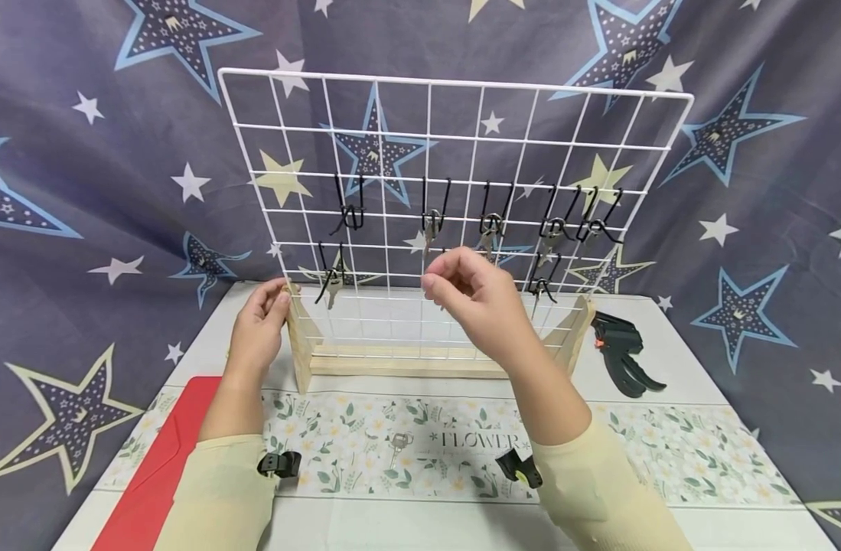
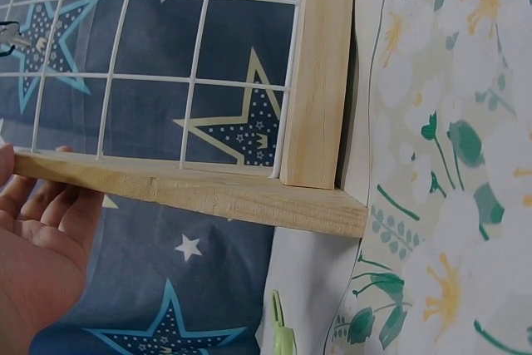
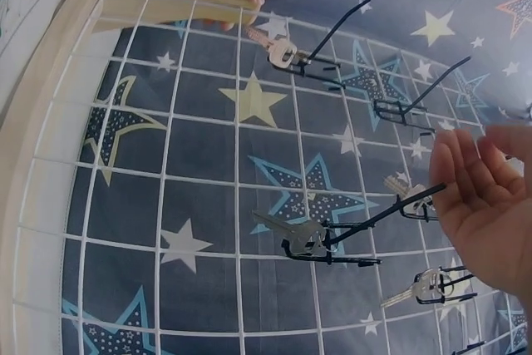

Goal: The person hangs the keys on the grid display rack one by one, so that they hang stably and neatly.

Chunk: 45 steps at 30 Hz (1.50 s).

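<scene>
A white wire grid (image 1: 454,139) leans back in a pale wooden stand (image 1: 406,367). My left hand (image 1: 258,321) grips the stand's left side piece (image 2: 199,197), thumb in front and fingers behind. Black hooks hang on the grid, most of them with a metal key. Held up before the grid's middle, my right hand (image 1: 478,302) has loosely bent fingers and no object showing in it. In the right wrist view its fingertips are right at the tip of a black hook (image 3: 366,230), which carries a key (image 3: 303,237). The upper left hook (image 1: 350,216) bears no key.
A single key (image 1: 399,445) lies on the floral table runner (image 1: 351,467). A black clamp (image 1: 623,352) lies right of the stand, and a red folder (image 1: 160,459) at the left under my forearm. Behind hangs a star-patterned cloth (image 1: 89,252).
</scene>
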Each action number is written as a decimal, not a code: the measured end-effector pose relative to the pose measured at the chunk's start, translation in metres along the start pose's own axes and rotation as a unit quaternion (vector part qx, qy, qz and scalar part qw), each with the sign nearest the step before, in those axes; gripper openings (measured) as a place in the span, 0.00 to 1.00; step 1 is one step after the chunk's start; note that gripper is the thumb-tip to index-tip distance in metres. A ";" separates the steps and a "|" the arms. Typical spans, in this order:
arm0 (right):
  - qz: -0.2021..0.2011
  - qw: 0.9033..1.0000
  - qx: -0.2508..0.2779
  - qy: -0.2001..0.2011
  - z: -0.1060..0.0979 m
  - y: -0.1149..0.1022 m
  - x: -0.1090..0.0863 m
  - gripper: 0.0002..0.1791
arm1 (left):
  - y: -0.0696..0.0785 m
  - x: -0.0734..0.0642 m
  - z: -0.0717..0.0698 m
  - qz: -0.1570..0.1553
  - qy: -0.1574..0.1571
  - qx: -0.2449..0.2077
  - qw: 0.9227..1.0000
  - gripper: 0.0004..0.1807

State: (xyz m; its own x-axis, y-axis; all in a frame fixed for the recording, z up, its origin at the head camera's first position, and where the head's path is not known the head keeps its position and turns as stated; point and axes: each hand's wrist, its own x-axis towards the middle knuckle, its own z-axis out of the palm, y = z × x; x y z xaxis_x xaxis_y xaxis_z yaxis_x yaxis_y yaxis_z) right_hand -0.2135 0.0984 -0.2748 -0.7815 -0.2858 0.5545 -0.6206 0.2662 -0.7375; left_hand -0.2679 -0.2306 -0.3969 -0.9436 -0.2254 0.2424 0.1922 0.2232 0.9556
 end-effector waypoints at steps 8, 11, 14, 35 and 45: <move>-0.041 0.999 -0.003 -0.027 0.002 -0.004 -0.019 0.02 | -0.001 0.000 0.000 0.007 0.000 -0.002 1.000 0.24; -0.070 0.997 0.004 -0.040 0.003 -0.005 -0.025 0.02 | -0.001 0.000 0.000 0.010 0.002 -0.001 1.000 0.24; -0.087 0.994 0.016 -0.059 0.004 -0.005 -0.030 0.03 | -0.001 -0.001 0.000 0.012 0.004 0.000 1.000 0.24; 0.057 0.968 -0.031 -0.244 0.029 0.043 -0.047 0.04 | -0.003 -0.001 -0.001 0.015 0.002 -0.001 1.000 0.24; 0.078 0.929 -0.134 -0.336 0.045 0.075 -0.049 0.10 | -0.001 -0.001 0.000 0.013 0.003 0.005 1.000 0.25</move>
State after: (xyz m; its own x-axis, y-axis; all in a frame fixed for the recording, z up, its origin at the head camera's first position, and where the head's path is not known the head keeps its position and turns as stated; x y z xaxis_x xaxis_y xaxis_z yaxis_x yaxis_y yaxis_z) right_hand -0.2195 0.0913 -0.3747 -0.7032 -0.7108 0.0172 -0.5672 0.5462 -0.6164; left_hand -0.2674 -0.2311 -0.3978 -0.9370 -0.2244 0.2678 0.2138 0.2378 0.9475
